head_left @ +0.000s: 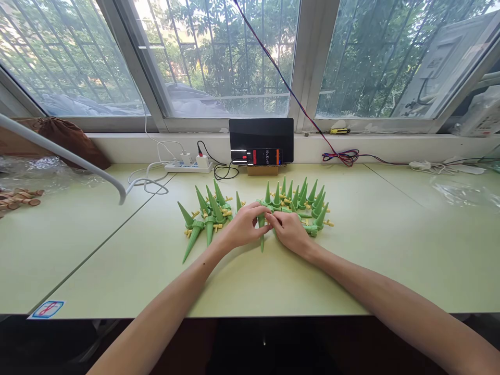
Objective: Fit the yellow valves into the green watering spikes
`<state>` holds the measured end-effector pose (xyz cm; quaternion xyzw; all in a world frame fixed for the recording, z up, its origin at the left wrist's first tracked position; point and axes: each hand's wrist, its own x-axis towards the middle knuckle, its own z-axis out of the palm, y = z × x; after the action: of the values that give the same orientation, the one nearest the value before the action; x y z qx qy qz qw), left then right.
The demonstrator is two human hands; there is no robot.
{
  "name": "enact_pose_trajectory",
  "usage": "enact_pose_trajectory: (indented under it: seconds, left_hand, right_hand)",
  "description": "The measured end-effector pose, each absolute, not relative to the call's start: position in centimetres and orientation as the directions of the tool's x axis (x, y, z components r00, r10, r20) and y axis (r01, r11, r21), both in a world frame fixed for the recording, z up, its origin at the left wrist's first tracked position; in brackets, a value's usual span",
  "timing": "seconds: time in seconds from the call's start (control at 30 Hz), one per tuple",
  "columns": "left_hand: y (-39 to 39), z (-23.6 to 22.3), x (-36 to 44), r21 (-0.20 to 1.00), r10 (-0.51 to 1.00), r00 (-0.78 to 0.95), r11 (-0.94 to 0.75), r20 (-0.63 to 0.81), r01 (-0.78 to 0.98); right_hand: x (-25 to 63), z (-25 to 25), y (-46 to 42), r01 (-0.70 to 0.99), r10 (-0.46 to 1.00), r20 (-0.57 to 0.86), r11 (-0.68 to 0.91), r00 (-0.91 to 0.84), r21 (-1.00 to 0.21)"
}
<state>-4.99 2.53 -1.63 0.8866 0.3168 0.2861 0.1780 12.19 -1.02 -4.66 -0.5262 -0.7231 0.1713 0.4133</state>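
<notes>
My left hand (247, 225) is closed around a green plastic watering spike (262, 240), whose pointed end hangs down toward me. Close against it, my right hand (289, 229) has its thumb and fingers pinched together by the spike's side; whatever they hold is hidden. Left of my hands stands a group of green spikes with yellow valves (213, 211), some upright and some lying with tips toward me. A second group of green spikes (300, 195) stands behind and right of my right hand, also with small yellow valves.
A phone (264, 157) showing a timer leans on a dark tablet (261, 133) at the back. Left of it lies a power strip (187, 165) with cables. A white curved rod (70, 153) crosses the left side. A yellow cutter (339, 131) rests on the sill.
</notes>
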Motion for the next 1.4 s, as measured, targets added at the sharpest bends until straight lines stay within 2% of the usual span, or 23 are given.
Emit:
enact_pose_trajectory:
  seconds: [1.4]
  left_hand:
    - [2.71, -1.7, -5.1, 0.5, 0.677, 0.624, -0.725, 0.39, 0.474]
  right_hand:
    - [12.17, -4.22, -1.23, 0.656, 0.895, 0.428, 0.398, -0.123, -0.642]
